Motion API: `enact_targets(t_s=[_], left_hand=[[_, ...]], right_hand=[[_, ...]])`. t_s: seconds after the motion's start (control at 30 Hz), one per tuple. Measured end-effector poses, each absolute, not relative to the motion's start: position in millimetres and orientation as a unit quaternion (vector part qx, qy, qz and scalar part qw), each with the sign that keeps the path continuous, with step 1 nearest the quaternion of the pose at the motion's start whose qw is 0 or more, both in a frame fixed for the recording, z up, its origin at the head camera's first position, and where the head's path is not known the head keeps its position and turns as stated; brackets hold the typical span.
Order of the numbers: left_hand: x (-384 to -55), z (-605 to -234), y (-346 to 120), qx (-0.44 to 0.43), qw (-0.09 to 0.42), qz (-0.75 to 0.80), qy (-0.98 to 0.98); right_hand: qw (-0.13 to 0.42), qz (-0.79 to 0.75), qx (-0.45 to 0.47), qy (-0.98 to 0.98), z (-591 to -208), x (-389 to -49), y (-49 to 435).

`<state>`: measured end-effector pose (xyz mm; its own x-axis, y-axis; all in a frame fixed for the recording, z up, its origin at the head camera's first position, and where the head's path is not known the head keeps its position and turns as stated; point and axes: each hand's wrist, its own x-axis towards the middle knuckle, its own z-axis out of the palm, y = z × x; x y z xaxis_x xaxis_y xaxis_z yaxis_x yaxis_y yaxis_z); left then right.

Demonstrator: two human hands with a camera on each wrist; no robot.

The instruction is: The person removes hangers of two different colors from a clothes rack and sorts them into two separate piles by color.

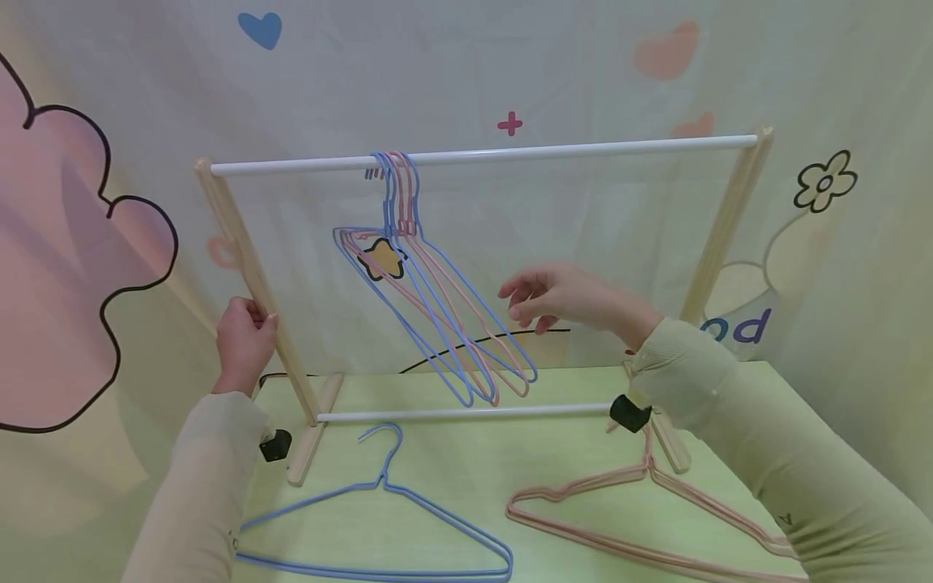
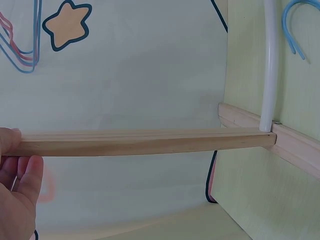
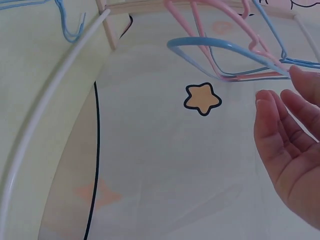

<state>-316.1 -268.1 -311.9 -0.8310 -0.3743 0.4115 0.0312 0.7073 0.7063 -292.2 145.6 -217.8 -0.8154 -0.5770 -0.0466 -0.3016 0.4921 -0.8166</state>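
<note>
My left hand point(image 1: 244, 343) grips the left wooden post point(image 1: 257, 271) of a small clothes rack, thumb on one side and fingers on the other; the left wrist view shows the same hand point(image 2: 20, 187) at the post's edge. Several blue and pink wire hangers point(image 1: 408, 229) hang bunched by their hooks on the white top rail point(image 1: 554, 152), left of its middle. My right hand point(image 1: 561, 296), fingers loosely bent and holding nothing, is beside the hangers' right side. In the right wrist view its fingertips are close to the end of a blue hanger point(image 3: 220, 43).
Blue hangers point(image 1: 382, 486) lie on the pale green table point(image 1: 437, 453) at front left, pink hangers point(image 1: 583, 546) at front right. A white lower rail point(image 1: 466, 413) joins the rack's wooden feet point(image 1: 306, 453). Behind hangs a printed curtain point(image 1: 452, 73).
</note>
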Motion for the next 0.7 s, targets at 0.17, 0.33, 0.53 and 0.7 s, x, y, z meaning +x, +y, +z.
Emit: enact_targets(t_s=[0.17, 0.33, 0.53, 0.7], left_hand=[[-316, -312, -269, 0.094, 0.278, -0.368, -0.882], [-316, -311, -268, 0.093, 0.280, -0.368, -0.882], [-315, -311, -267, 0.093, 0.275, -0.367, -0.884], [-315, -312, -268, 0.091, 0.276, -0.365, -0.885]], right_hand=[[0.164, -0.443, -0.266, 0.840, -221, -298, 132], [0.170, -0.450, -0.273, 0.833, -224, -303, 124], [0.179, -0.451, -0.270, 0.832, -226, -306, 119], [0.173, -0.440, -0.277, 0.837, -224, -306, 117]])
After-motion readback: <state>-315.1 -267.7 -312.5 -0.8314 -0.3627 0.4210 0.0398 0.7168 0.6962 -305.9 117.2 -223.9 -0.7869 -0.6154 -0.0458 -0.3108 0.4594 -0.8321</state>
